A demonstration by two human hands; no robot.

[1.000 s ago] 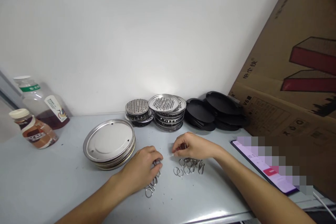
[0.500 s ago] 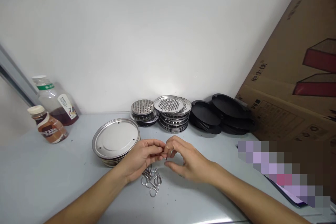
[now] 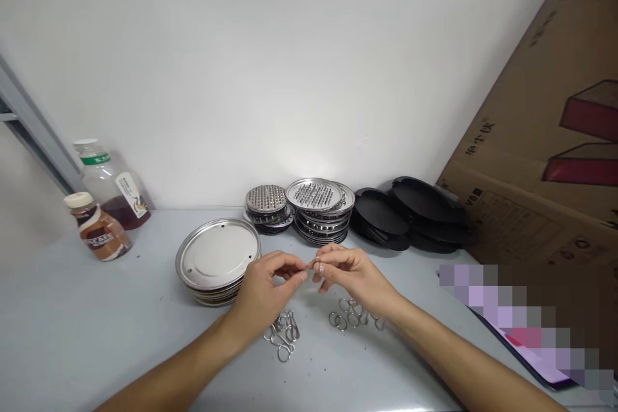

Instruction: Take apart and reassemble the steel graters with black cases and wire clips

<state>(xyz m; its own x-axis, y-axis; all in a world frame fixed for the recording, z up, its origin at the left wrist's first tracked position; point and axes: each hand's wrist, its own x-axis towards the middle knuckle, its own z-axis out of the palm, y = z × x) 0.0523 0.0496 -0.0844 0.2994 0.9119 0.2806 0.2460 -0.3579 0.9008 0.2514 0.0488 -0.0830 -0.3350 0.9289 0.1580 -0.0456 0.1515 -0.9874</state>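
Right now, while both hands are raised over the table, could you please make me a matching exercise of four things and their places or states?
Things:
1. Plain metal plates
2. Black dishes
3. Cardboard box
4. Right hand

Places and states:
A. At the picture's right edge, printed with red shapes
B. Back by the wall, just left of the box
C. Fingertips close to those of the left hand
D. Stacked, partly hidden behind the left hand

Pairs: 1-D, 2-B, 3-A, 4-C
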